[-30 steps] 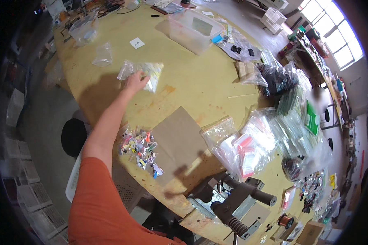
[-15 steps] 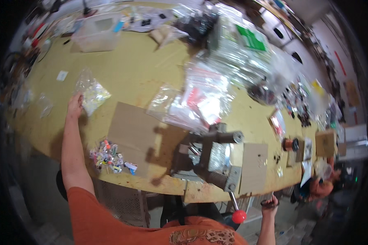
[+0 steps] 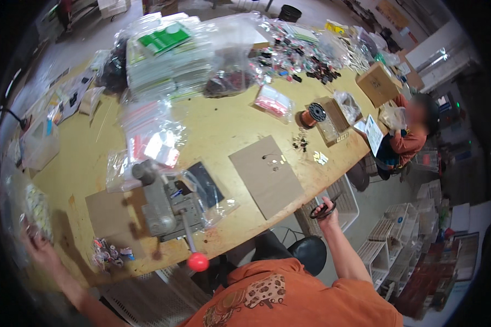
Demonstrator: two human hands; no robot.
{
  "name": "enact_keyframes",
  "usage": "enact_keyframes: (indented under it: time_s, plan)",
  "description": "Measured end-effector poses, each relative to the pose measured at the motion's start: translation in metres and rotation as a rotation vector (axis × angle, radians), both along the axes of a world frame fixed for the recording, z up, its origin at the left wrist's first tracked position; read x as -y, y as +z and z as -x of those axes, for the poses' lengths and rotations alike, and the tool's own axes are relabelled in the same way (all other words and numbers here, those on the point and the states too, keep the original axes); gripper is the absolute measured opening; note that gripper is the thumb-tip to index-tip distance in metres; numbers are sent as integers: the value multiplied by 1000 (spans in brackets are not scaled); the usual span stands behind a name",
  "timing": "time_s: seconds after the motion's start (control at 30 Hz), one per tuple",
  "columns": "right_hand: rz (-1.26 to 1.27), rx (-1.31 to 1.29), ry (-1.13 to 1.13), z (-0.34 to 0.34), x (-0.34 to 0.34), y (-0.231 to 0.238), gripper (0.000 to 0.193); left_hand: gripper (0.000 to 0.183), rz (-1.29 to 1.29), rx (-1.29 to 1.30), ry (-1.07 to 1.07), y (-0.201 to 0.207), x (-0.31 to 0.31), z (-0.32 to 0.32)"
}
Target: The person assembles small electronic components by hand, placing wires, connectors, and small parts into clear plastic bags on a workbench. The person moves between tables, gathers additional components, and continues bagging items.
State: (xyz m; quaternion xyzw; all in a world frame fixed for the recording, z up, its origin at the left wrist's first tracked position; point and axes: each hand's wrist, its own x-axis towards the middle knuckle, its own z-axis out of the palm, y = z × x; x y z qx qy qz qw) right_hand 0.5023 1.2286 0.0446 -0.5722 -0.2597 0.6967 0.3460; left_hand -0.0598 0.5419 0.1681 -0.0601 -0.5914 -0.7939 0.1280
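Observation:
At the far left, over the table's left end, my left hand (image 3: 36, 241) grips a clear plastic bag (image 3: 37, 210) of small pale-yellow pieces. My right hand (image 3: 327, 217), just off the table's near edge, is closed around the black handles of a pair of scissors (image 3: 323, 209). Between them stands a grey metal hand press (image 3: 161, 204) whose lever ends in a red ball knob (image 3: 197, 261). Left of the press, small colourful parts (image 3: 110, 253) are heaped partly on a cardboard sheet (image 3: 106, 212). Another cardboard sheet (image 3: 267, 177) lies to its right, bearing a few tiny pieces.
Clear bags (image 3: 153, 136) lie behind the press, before a tall stack of plastic-wrapped packs (image 3: 169, 65). A wire spool (image 3: 313, 115) and an open carton (image 3: 330, 122) are farther right. A seated person (image 3: 412, 136) works at the table's right end. Crates (image 3: 387, 229) stand on the floor.
My view has swung to the right, bringing the seated person and floor crates more into sight. My left hand still holds the bag, now at the picture's left rim; the scissors remain in my right.

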Motion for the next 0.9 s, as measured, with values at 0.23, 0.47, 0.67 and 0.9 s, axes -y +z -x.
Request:
enact_keyframes:
  time_s: [0.23, 0.47, 0.67, 0.9]
  plan:
    - [-58, -68, 190, -5, -71, -3, 28, 44, 181, -75, -513, 181, -154, -140]
    - [-169, 8, 426, -36, -154, 12, 29, 35, 299, 282, -459, 176, -444, -243]
    - [-254, 94, 481, -81, -191, -2, 27, 13, 507, 152, -731, 103, -633, -247]
    - [-215, 195, 441, -107, -171, 2, 27, 10, 904, -211, -610, -121, -741, -224]
